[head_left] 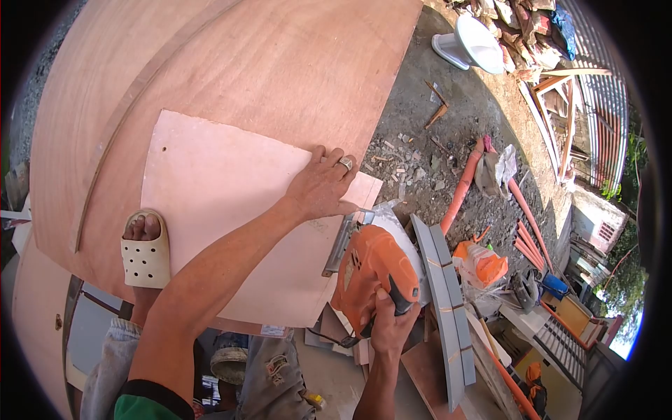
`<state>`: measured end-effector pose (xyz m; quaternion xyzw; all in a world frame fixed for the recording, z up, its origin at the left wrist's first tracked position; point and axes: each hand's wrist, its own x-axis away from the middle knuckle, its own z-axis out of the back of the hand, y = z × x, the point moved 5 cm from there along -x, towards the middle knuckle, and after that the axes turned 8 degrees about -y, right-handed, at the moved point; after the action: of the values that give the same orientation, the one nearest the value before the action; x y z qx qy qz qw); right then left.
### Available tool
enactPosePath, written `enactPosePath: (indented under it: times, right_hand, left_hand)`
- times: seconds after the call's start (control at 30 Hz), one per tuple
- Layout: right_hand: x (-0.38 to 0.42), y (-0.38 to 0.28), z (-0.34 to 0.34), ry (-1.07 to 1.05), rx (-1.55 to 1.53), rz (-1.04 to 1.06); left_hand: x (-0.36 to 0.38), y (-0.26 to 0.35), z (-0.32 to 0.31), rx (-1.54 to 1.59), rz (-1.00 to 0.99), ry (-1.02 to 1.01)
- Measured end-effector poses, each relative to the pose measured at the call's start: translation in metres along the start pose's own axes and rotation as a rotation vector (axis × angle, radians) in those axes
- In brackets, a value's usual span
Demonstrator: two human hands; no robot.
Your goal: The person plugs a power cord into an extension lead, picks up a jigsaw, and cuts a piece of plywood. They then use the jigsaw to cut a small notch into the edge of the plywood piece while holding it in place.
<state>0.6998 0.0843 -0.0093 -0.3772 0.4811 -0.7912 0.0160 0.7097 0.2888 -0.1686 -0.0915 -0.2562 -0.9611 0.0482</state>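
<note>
My right hand (pixel 392 323) is wrapped round the handle of an orange jigsaw (pixel 374 269), at the right edge of a pale pinkish plywood piece (pixel 224 182). The saw's metal base (pixel 339 245) sits against that edge; its blade is hidden. My left hand (pixel 318 183), with a ring on one finger, presses down on the plywood piece near its upper right corner. Its fingers are apart and bent, and the thumb points towards the front of the saw. Underneath lies a larger plywood sheet (pixel 294 70). My foot in a cream clog (pixel 145 255) rests on the plywood piece's left side.
A long wooden strip (pixel 119 119) lies on the large sheet. Grey metal strips (pixel 444 308) stand close right of the saw. Rubble, orange pipes (pixel 465 182), an orange-and-white bag (pixel 483 262) and a white pedestal basin (pixel 476 45) are on the ground beyond.
</note>
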Motion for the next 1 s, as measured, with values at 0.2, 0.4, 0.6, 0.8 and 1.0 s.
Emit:
enactPosePath:
  times: [0.2, 0.4, 0.6, 0.8, 1.0]
  right_hand:
    - [-0.0003, 0.0028, 0.0008, 0.007, -0.014, 0.026]
    - [-0.0012, 0.0013, 0.0005, 0.006, -0.013, 0.009]
    - [-0.0019, 0.0014, 0.0003, -0.006, -0.014, 0.015]
    - [-0.0033, 0.0005, 0.0002, 0.004, -0.020, 0.024]
    - [-0.0041, -0.0008, -0.0001, 0.009, -0.022, 0.021]
  left_hand:
    - [-0.0008, 0.0006, 0.0003, -0.007, -0.004, 0.006]
    - [-0.0005, 0.0000, -0.0003, 0.006, -0.008, 0.038]
    - [-0.0008, -0.0007, -0.0014, 0.049, -0.006, 0.065]
    - [-0.0012, 0.0000, -0.0002, 0.031, 0.000, 0.078]
    - [-0.0009, 0.0000, -0.0011, 0.021, -0.001, 0.085]
